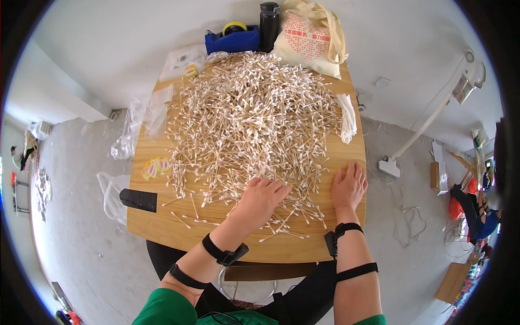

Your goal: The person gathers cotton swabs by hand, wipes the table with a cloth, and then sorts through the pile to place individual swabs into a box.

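A large heap of cotton swabs (pixel 238 124) with white tips and pale wooden sticks spreads over the wooden table (pixel 346 238). At the near edge of this heap, my left hand (pixel 261 200) bends its fingers down into the swabs. Those fingers look closed on some of them, though the fingertips are mostly hidden. Flat on the bare wood to the right of the heap lies my right hand (pixel 349 187), open, its fingers stretched forward and holding nothing. Loose swabs lie scattered below and beside my left hand.
A blue tape dispenser (pixel 233 40), a black bottle (pixel 269 27) and a cream cloth bag (pixel 311 43) stand at the far edge. White strips (pixel 346 119) lie at right. Yellow packets (pixel 155 168), black tape (pixel 138 200) and clear plastic bags (pixel 130 130) are at left.
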Available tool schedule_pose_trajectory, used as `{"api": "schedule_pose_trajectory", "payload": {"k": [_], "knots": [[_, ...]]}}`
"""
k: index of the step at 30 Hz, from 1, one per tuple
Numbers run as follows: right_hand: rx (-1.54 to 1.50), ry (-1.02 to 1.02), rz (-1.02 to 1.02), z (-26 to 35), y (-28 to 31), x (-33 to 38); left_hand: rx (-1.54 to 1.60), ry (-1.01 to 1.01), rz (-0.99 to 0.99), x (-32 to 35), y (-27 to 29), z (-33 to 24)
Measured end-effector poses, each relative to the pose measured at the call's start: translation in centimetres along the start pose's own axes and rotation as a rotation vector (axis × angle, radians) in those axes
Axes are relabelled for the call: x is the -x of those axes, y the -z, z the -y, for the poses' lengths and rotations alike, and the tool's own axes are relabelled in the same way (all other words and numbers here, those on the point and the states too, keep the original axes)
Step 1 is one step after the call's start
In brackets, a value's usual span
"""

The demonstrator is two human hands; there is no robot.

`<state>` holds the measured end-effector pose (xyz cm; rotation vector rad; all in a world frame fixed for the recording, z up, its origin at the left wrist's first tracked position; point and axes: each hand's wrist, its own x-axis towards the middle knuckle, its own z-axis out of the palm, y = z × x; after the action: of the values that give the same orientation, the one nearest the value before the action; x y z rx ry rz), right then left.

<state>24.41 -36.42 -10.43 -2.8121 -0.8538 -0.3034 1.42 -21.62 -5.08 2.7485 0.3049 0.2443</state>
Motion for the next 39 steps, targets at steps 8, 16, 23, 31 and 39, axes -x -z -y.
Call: {"api": "schedule_pose_trajectory", "payload": {"k": [8, 16, 23, 31, 39], "knots": [[0.011, -0.015, 0.003, 0.1, 0.1, -0.1, 0.022, 0.227, -0.138, -6.0, 4.3, 6.2], [-0.015, -0.017, 0.013, -0.5, 0.1, 0.1, -0.174, 0.509, 0.035, -9.4, 4.6, 8.5], [-0.040, -0.034, 0.009, 0.0, 0.4, -0.1, -0.090, 0.441, -0.351, -9.9, 3.6, 11.4], [-0.040, 0.005, -0.046, -0.1, 0.1, 0.1, 0.312, 0.510, -0.531, -6.8, 8.8, 10.9], [-0.036, 0.019, -0.049, -0.1, 0.2, 0.1, 0.172, 0.679, -0.634, -1.3, 8.1, 13.6]]}}
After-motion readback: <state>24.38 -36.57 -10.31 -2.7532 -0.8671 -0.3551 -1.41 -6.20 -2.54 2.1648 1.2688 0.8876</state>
